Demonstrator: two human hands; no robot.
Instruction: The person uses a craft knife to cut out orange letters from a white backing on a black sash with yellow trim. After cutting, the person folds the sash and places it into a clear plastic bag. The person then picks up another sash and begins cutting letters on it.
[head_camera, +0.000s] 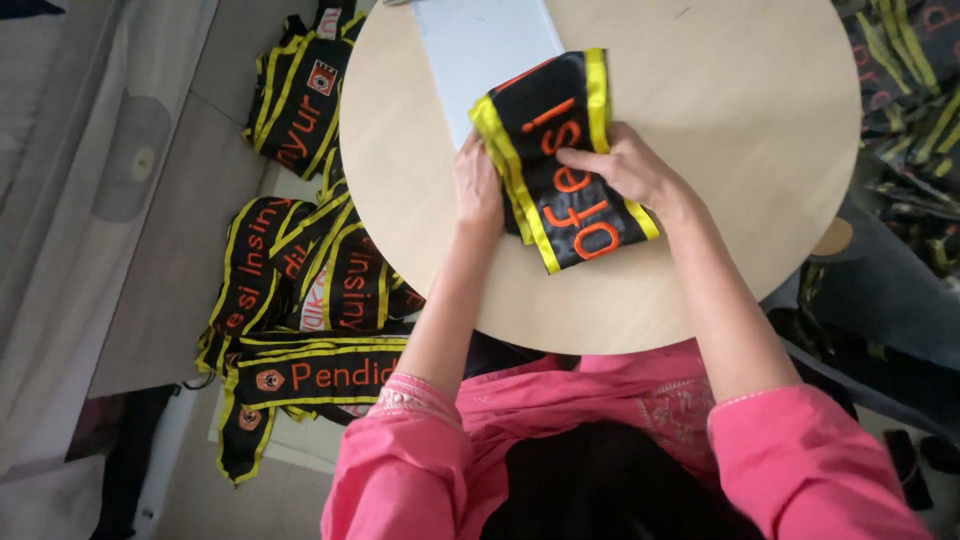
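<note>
A folded black sash (556, 150) with yellow edging and orange embroidered letters lies on a round light wooden table (720, 130). My left hand (477, 185) presses against the sash's left yellow edge, fingers together. Resting on top of the sash is my right hand (625, 165), its fingers pinching the fabric near the middle. Both arms wear pink sleeves.
A white sheet (480, 45) lies under the sash's far end on the table. A heap of similar black and yellow sashes (310, 270) covers the floor at the left. More dark sashes (910, 90) are piled at the right. A grey cloth (90, 200) hangs at far left.
</note>
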